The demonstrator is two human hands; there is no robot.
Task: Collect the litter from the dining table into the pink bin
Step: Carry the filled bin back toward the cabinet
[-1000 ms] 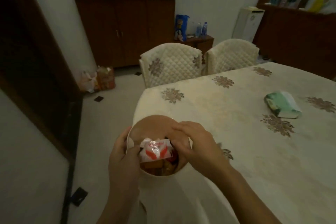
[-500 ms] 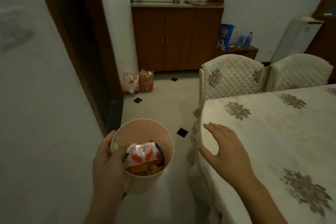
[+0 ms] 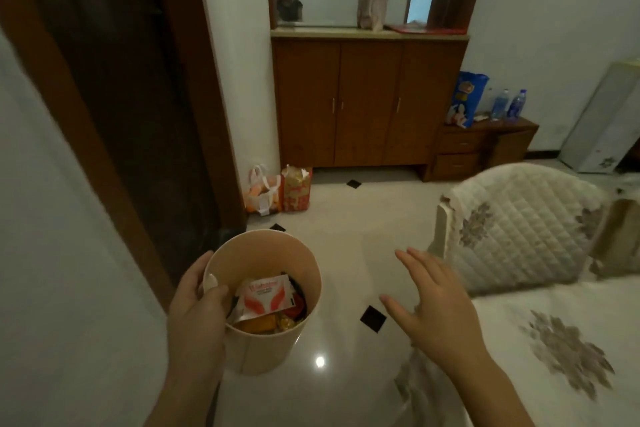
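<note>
Pink bin (image 3: pixel 266 291), upright w/ wrappers (image 3: pixel 265 298) inside, hangs over the floor in left hand (image 3: pixel 195 308) gripping its near rim, while right hand (image 3: pixel 433 305), fingers spread & empty, hovers between bin & dining table (image 3: pixel 554 374) edge.

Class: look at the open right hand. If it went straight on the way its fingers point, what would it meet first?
The right hand points up-left over bare floor; nothing lies close ahead. Farther along are the bags by the cabinet, though depth is unclear.
</note>
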